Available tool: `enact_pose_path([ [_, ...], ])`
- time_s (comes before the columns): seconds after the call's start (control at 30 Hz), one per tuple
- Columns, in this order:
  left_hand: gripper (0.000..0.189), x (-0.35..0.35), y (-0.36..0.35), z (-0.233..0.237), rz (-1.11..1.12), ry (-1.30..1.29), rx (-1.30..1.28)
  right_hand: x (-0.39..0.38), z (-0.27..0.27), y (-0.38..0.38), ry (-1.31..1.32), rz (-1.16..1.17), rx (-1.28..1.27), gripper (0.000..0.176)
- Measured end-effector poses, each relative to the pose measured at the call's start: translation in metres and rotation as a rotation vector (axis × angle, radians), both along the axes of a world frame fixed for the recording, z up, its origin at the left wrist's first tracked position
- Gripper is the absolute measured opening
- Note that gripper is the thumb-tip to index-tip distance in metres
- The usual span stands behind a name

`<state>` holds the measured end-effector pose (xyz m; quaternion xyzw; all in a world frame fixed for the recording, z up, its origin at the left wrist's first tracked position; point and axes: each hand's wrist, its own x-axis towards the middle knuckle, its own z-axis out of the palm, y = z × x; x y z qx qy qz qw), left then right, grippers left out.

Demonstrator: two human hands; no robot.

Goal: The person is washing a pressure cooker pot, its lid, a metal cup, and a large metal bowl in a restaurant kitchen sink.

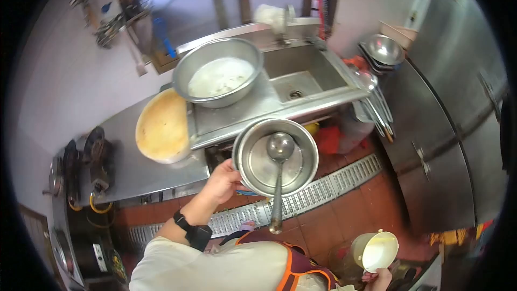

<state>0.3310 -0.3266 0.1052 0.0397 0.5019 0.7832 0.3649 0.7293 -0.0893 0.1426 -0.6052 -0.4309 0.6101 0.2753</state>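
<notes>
One ladle [279, 164] in pot [258, 177] clamped by left hand [221, 182], one tub [378, 251] gripped by right hand [379, 278].

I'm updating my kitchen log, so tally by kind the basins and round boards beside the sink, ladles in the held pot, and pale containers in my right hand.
Large metal basin: 1
Round board: 1
Ladle: 1
Pale container: 1
Total: 4

Commercial-style kitchen, steel sink [309, 75], stainless counter [126, 153], floor drain grating [309, 196]
</notes>
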Motion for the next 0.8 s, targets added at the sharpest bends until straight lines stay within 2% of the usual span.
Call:
enact_pose_path([
  [0.03, 0.011, -0.013, -0.021, 0.002, 0.087, 0.002, -0.002, -0.031, 0.006, -0.006, -0.029, 0.065, 0.008, 0.015],
  [0.07, 0.016, -0.028, -0.047, -0.005, 0.13, 0.01, 0.01, -0.039, -0.02, 0.001, 0.011, 0.122, 0.004, 0.017],
  [0.2, 0.018, -0.064, -0.126, 0.001, 0.387, 0.055, -0.059, -0.141, -0.007, -0.02, -0.031, 0.472, -0.067, 0.018],
  [0.37, 0.022, -0.085, -0.23, -0.013, 0.685, 0.067, -0.082, -0.245, -0.017, -0.054, 0.181, 0.73, -0.075, 0.027],
  [0.4, 0.021, -0.083, -0.243, -0.016, 0.77, 0.039, -0.07, -0.262, -0.015, -0.059, 0.216, 0.79, -0.092, 0.027],
  [0.6, 0.02, -0.082, -0.319, -0.033, 0.914, 0.084, -0.06, -0.357, 0.019, -0.091, 0.329, 1.051, -0.122, 0.025],
  [0.8, 0.023, -0.062, -0.341, -0.037, 1.106, 0.049, -0.049, -0.436, 0.032, -0.103, 0.433, 1.271, -0.154, 0.023],
])
